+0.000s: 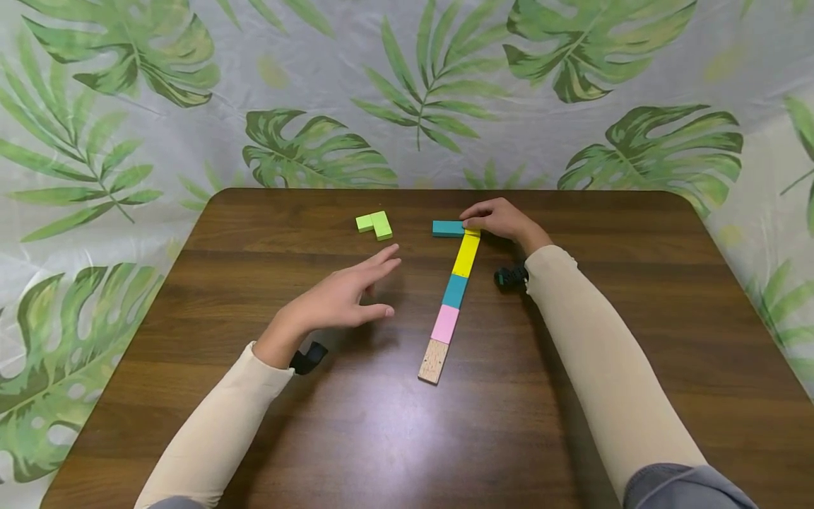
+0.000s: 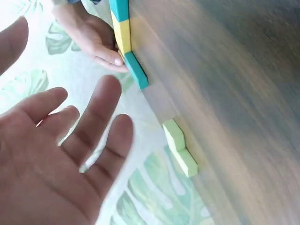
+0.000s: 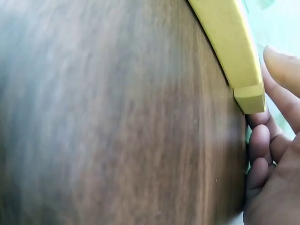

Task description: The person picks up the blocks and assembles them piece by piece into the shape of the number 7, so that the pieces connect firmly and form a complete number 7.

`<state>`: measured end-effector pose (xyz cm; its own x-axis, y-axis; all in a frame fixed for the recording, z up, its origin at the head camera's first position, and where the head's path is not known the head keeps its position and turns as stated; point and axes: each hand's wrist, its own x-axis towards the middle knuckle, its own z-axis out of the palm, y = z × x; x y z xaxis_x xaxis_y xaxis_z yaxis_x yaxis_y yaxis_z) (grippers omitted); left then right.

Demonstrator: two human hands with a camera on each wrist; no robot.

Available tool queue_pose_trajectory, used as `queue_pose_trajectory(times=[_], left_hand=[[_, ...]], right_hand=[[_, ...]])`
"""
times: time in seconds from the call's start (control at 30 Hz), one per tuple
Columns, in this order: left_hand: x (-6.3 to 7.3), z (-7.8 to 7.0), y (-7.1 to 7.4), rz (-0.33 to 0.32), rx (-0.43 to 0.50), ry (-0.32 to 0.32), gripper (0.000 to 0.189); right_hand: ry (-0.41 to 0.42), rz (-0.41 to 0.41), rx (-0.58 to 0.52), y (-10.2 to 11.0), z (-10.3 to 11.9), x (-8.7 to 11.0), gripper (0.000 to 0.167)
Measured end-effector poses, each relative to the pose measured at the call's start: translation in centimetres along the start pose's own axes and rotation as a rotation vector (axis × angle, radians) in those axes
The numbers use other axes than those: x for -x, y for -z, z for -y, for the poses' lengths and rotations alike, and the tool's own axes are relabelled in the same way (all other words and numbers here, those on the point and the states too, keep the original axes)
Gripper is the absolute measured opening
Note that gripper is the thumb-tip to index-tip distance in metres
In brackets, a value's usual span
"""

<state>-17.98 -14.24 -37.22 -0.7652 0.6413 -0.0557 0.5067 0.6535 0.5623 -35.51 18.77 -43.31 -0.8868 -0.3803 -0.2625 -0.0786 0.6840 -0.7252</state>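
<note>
While the yellow block (image 1: 467, 254) slants lengthwise away from the person, the right grip (image 1: 501, 218) rests, fingers bent, at its far end; whether it pinches, I cannot tell. Well left of that block, the left grip (image 1: 346, 291) spreads, empty. Rightward, the surface (image 1: 636, 283) stretches on; its edge runs beyond the block.
</note>
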Motion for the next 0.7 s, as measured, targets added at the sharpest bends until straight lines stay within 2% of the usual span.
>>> queue_pose_trajectory(times=[0.2, 0.27, 0.7], left_hand=[[-0.7, 0.7, 0.0, -0.228, -0.046, -0.003, 0.054], [-0.9, 1.0, 0.1, -0.262, -0.051, 0.006, 0.05], [-1.2, 2.0, -0.1, -0.165, 0.017, 0.011, 0.049]], right_hand=[[-0.008, 0.0, -0.032, -0.3, 0.0, -0.1, 0.038], [-0.009, -0.002, -0.041, -0.4, -0.1, -0.2, 0.037], [-0.01, -0.025, -0.051, -0.6, 0.2, -0.1, 0.033]])
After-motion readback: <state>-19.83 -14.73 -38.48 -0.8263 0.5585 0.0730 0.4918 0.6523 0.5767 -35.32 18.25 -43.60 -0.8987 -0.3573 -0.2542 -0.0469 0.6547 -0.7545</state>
